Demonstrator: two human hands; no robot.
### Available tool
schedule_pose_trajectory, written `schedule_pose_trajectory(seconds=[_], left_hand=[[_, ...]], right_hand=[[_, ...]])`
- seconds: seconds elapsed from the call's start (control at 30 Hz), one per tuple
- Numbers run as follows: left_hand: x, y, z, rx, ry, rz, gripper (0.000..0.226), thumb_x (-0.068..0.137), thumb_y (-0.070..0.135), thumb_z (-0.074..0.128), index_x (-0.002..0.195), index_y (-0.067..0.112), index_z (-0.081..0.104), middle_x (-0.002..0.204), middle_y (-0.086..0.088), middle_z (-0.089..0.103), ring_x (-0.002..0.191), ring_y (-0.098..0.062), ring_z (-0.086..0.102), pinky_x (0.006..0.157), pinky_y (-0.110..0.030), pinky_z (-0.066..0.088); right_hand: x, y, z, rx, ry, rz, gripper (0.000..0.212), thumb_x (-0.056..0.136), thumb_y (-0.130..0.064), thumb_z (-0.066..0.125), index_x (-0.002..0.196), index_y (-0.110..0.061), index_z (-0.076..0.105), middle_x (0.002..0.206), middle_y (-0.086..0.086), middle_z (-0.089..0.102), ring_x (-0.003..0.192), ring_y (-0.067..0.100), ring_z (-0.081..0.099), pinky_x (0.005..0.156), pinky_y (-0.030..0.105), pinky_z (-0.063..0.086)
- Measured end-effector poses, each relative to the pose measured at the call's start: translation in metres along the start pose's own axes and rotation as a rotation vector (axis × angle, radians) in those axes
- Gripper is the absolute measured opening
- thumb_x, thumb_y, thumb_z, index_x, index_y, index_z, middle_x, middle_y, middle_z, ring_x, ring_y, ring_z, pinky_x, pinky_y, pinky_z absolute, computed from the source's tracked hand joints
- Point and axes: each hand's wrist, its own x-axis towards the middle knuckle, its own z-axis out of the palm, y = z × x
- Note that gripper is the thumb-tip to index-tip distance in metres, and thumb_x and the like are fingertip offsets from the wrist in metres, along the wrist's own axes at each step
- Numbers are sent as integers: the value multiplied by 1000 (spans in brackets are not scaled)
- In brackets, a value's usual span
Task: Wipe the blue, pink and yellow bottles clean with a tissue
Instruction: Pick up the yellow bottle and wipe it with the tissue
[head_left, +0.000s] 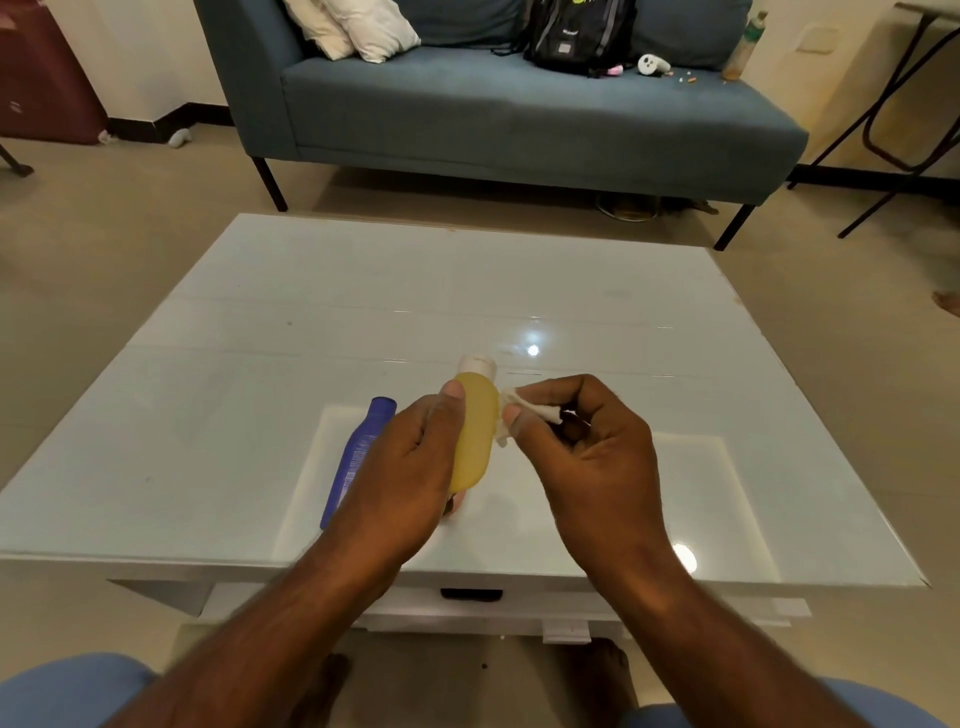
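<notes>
My left hand (410, 467) grips a yellow bottle (474, 431) with a white cap, held upright above the white table (208, 415). A crumpled white tissue (524, 413) is pinched in my right hand (587, 457) and pressed against the bottle's right side. The blue bottle (358, 457) lies on the table just left of my left hand, cap pointing away from me, partly hidden by the hand. A small pink patch (457, 506) shows under my left hand; I cannot tell if it is the pink bottle.
A blue-grey sofa (493, 119) stands beyond the table with pillows, a black backpack (582, 31) and small items on it. A folding table's black legs (893, 104) are at the far right. The table's front edge has a drawer handle (470, 594).
</notes>
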Motion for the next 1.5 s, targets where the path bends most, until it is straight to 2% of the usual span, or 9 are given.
schedule_pose_trajectory(seconds=[0.23,0.37,0.53,0.67,0.8,1.0,1.1,1.3,1.5], left_hand=[[-2,6,-5,5,3,22,40,85,63,34,107,31,44,109,-6,57,101,-28,62,98,-49,52],[-10,6,-3,38,-73,215,55,100,53,37,94,2,57,75,-21,52,70,-45,54,56,-42,51],[-5,8,-5,-34,8,28,28,95,54,36,104,28,44,103,-7,56,97,-28,62,94,-46,53],[-11,6,-2,-42,-55,115,38,102,43,37,100,8,52,96,-25,56,74,-38,57,66,-34,49],[2,5,-5,-40,6,13,25,98,49,36,105,26,43,100,-5,59,86,-18,60,88,-38,51],[-2,-1,-1,-80,-14,0,19,101,38,37,109,21,41,82,6,49,73,-15,53,72,-17,48],[3,0,-3,-24,7,42,33,96,54,35,115,28,45,102,-3,57,90,-18,61,85,-34,54],[-3,-2,-1,-11,-28,20,23,99,38,44,80,25,47,74,5,50,64,-13,52,52,-12,47],[1,5,-6,-73,-1,31,21,97,49,37,102,29,43,97,0,55,87,-19,58,82,-37,48]], right_hand=[[-7,0,4,-18,-81,19,8,92,-12,80,98,-14,76,89,-4,79,85,13,77,73,15,59],[-1,1,1,-7,-7,14,9,92,-16,80,101,-16,76,91,-8,78,87,11,77,73,15,59],[-7,1,4,-23,-69,10,10,92,-14,80,101,-16,75,94,-5,79,89,14,78,76,17,61],[3,1,-2,-11,19,9,12,91,-20,80,101,-16,76,93,-6,79,90,14,77,76,17,61],[-10,1,4,-12,-124,23,9,92,-8,79,97,-14,75,89,-3,78,85,17,77,74,22,62],[0,1,-1,-12,-9,21,8,93,-15,80,99,-16,76,91,-5,78,86,16,77,74,21,62],[-10,1,2,-33,-128,38,8,92,-8,79,95,-14,74,86,-1,77,79,20,75,74,31,66],[6,-2,-8,-8,10,35,6,92,-13,80,97,-14,77,88,-4,79,82,14,77,75,23,63],[-9,1,1,-76,-148,28,7,92,-8,78,94,-13,76,85,-1,77,80,21,75,75,32,67]])
